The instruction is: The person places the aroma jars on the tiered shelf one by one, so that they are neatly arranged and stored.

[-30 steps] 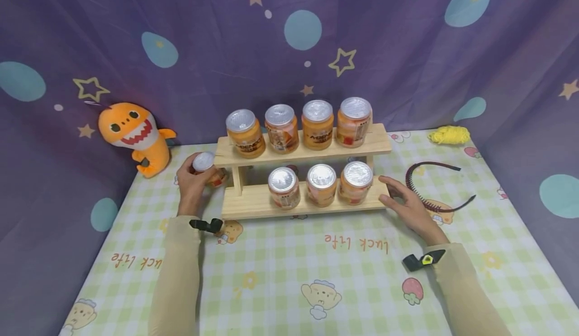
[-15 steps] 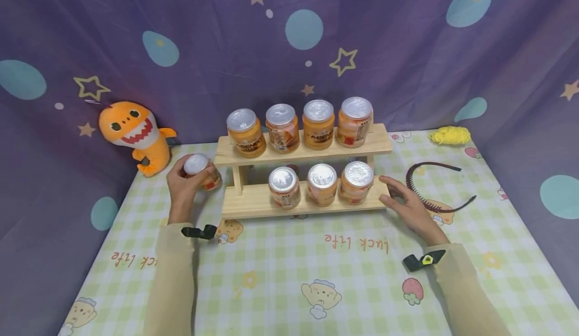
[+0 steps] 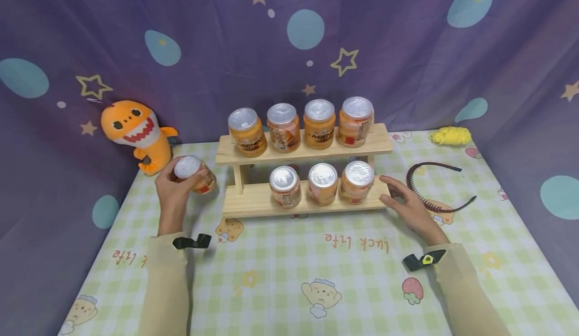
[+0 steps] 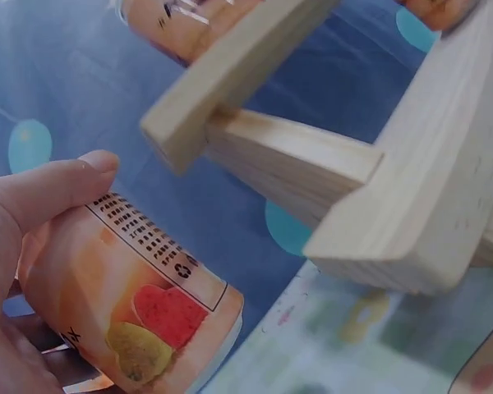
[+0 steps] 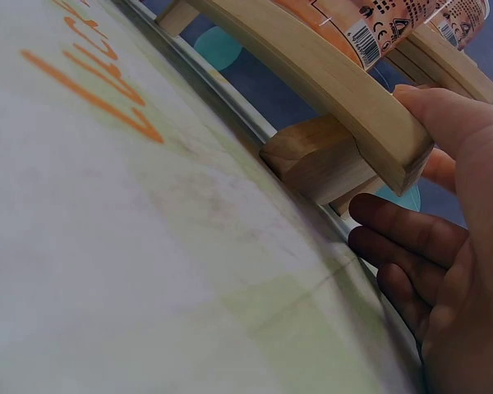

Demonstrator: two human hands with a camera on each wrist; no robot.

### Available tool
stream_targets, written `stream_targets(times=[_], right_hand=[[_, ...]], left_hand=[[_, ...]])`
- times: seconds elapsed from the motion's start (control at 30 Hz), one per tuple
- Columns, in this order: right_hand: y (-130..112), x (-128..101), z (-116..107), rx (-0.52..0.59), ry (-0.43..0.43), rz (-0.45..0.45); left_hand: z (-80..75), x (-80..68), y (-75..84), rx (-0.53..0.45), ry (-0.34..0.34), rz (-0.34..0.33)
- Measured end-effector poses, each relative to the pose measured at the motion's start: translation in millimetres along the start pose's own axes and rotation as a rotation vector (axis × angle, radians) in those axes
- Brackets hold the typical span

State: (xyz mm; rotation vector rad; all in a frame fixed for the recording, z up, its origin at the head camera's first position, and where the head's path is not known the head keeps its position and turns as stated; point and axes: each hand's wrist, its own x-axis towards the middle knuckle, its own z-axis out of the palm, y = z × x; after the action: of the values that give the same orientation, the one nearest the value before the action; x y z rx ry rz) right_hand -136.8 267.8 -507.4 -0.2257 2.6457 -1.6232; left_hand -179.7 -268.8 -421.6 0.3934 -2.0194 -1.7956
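Observation:
On the left, my left hand grips a clear jar with a silver lid, orange contents and a printed label. The jar is tilted and apart from the two-tier wooden rack. Close up in the left wrist view, my thumb lies along the jar's side and the fingers curl behind it. My right hand holds the right end of the rack's lower board. The right wrist view shows the thumb on that board, the other fingers bent below it.
Several similar jars stand along the upper tier, and three jars on the lower one. An orange shark plush leans at the back left. A headband and yellow yarn lie right on the checked tablecloth.
My left hand has carried the jar leftward and slightly toward me, away from the rack's left end, and the jar tilts more. My right hand has stayed at the rack.

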Motion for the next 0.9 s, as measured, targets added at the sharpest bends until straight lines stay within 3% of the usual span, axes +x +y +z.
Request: stream_targets(times=[0.5,0.73,0.9], right_hand=[[-1,0,0,0.011,-0.007,-0.006],[-2,0,0,0.005,-0.009,-0.001],[-1,0,0,-0.001,-0.007,0.000]], left_hand=[[-8.9,-21.3,22.2,-0.010,0.015,0.019],[-9.7,-29.5,32.0,0.059,0.022,0.005],[-10.1,-35.7,38.8,0.022,0.012,0.013]])
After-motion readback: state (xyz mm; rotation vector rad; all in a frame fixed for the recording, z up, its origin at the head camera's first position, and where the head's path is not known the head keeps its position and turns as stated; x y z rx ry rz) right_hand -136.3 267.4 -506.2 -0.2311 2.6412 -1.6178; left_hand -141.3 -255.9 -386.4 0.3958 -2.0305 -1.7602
